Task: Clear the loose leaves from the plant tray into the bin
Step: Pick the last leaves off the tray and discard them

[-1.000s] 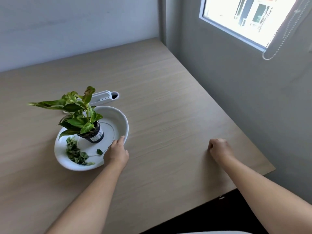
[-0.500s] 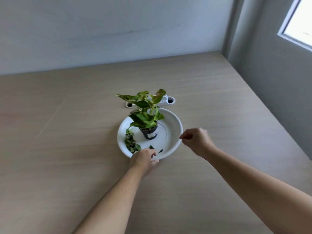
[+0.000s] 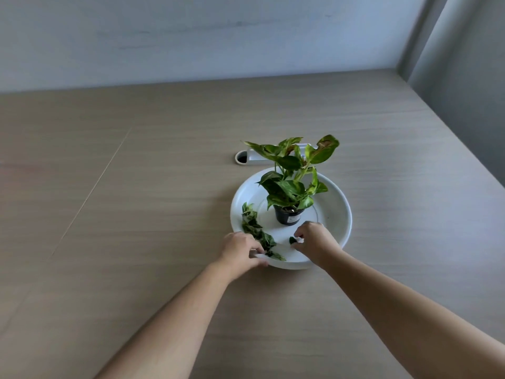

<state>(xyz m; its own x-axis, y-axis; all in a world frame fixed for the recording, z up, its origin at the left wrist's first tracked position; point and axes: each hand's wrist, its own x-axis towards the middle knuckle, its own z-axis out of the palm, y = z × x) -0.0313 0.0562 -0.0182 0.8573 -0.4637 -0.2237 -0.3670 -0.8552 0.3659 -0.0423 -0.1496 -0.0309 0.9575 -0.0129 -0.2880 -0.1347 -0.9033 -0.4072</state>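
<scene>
left hand (image 3: 240, 251) gripping tray (image 3: 338, 212) near rim | right hand (image 3: 314, 239) pinching single leaf (image 3: 292, 240) | risk: potted plant (image 3: 289, 187) tips if tray jerks, leaf pile (image 3: 255, 228) spills | bin unseen

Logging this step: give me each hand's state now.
Left hand: closed on the near rim of the white tray.
Right hand: pinching a small loose leaf inside the tray.

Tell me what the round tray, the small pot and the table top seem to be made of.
Round tray: looks like white plastic, possibly glazed ceramic; smooth, evenly coloured, with a soft sheen and a thin rolled rim.
Small pot: probably thin black plastic, matte, with a printed label stuck on its side.
Table top: appears to be wood-look laminate; pale, matte, with straight printed-looking grain and a fine seam line.
</scene>
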